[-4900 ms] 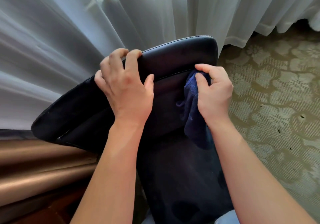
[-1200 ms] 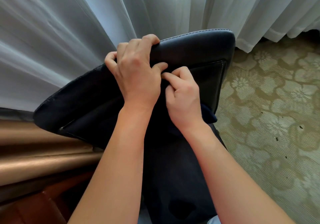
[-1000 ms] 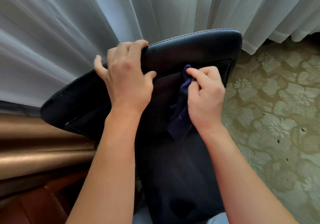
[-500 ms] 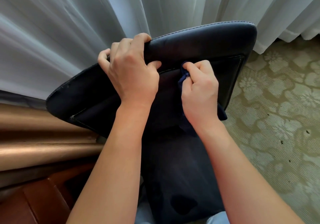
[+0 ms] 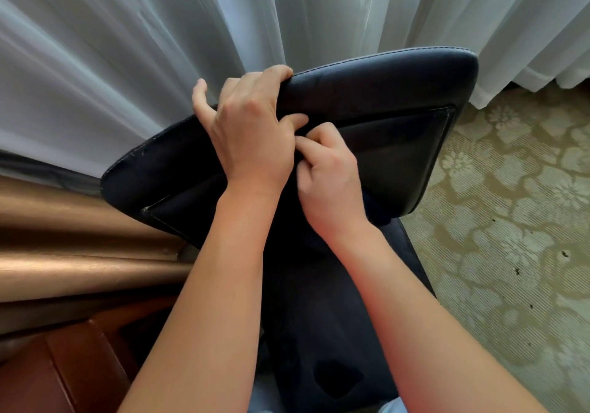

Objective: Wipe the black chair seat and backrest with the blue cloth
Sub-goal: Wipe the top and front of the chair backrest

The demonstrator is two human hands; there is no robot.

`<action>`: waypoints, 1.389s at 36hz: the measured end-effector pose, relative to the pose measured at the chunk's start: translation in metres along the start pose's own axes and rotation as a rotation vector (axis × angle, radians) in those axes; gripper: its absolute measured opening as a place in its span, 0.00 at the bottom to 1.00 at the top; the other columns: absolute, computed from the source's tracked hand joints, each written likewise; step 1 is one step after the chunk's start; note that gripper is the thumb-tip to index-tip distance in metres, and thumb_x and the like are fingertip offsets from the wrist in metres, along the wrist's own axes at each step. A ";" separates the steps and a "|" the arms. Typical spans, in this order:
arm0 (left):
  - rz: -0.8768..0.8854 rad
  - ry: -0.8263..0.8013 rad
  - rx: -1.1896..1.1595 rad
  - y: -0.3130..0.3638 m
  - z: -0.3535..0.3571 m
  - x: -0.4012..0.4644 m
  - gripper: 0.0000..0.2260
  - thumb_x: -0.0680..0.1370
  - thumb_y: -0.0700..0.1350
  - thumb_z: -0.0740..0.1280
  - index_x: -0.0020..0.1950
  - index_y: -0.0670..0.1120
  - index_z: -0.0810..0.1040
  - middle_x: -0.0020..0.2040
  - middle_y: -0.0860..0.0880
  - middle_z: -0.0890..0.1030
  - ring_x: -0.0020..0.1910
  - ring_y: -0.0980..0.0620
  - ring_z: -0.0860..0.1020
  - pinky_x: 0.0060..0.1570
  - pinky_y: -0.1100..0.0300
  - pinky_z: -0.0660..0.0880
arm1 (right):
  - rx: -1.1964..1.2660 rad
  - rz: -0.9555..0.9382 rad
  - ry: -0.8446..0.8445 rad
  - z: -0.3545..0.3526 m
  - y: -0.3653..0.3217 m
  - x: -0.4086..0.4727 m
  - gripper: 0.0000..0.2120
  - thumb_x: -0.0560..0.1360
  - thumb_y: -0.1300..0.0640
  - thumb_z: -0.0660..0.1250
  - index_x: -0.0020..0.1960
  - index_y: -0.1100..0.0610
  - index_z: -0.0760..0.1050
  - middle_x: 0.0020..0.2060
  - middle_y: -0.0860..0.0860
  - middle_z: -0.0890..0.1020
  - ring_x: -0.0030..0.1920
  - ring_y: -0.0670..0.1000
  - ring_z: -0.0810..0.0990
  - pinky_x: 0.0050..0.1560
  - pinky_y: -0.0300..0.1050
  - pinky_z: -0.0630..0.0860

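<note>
1. No writing, label, brand mark, number or sign can be read anywhere in the head view.
2. The black chair (image 5: 383,99) shows only plain stitching along its edge (no tag or logo on the visible leather).
3. The carpet (image 5: 510,221) carries a flower pattern, not lettering.
4. The white curtain (image 5: 159,45) is unmarked.

Right hand (image 5: 329,182) slid from 3 o'clock toward 9 across the backrest (image 5: 399,157), ended touching the left hand's (image 5: 252,134) thumb. Blue cloth (image 5: 376,211), half a second ago bunched up at the fingertips, got mostly hidden under that hand, only a bit showing at its 4 o'clock.
</note>
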State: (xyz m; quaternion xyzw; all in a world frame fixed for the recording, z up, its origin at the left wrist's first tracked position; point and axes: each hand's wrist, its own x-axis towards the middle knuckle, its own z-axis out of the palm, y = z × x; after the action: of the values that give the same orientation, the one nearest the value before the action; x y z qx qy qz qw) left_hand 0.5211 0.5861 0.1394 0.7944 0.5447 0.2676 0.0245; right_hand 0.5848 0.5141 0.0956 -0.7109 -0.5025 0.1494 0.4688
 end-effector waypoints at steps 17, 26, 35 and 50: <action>-0.082 0.062 0.051 -0.037 -0.013 -0.014 0.23 0.67 0.53 0.79 0.60 0.53 0.80 0.52 0.54 0.81 0.57 0.48 0.77 0.74 0.39 0.60 | -0.097 0.046 0.140 -0.010 0.008 0.002 0.14 0.75 0.69 0.61 0.56 0.65 0.81 0.44 0.54 0.76 0.43 0.49 0.75 0.46 0.33 0.70; -0.091 0.089 0.027 -0.042 -0.010 -0.011 0.21 0.66 0.53 0.79 0.57 0.54 0.81 0.49 0.54 0.82 0.54 0.49 0.78 0.73 0.40 0.62 | -0.123 -0.010 0.059 0.015 -0.008 0.000 0.16 0.72 0.69 0.60 0.56 0.65 0.80 0.44 0.56 0.76 0.42 0.53 0.75 0.43 0.46 0.72; -0.071 0.018 0.020 -0.042 -0.021 -0.014 0.22 0.68 0.53 0.77 0.61 0.55 0.80 0.53 0.55 0.81 0.57 0.50 0.78 0.76 0.34 0.53 | -0.055 -0.043 -0.040 0.027 -0.021 -0.010 0.14 0.71 0.69 0.60 0.49 0.62 0.82 0.42 0.52 0.74 0.40 0.50 0.73 0.40 0.41 0.70; -0.242 -0.031 0.044 -0.085 -0.045 -0.029 0.23 0.71 0.52 0.77 0.64 0.56 0.78 0.58 0.55 0.80 0.63 0.48 0.74 0.77 0.34 0.51 | -0.115 0.054 0.126 0.014 -0.010 -0.008 0.17 0.74 0.70 0.60 0.58 0.62 0.81 0.45 0.50 0.73 0.43 0.43 0.71 0.48 0.23 0.63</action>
State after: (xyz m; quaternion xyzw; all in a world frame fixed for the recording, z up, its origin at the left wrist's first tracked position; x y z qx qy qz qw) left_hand 0.4202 0.5842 0.1387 0.7273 0.6419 0.2382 0.0475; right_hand 0.5662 0.5152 0.0948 -0.7579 -0.4603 0.0877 0.4539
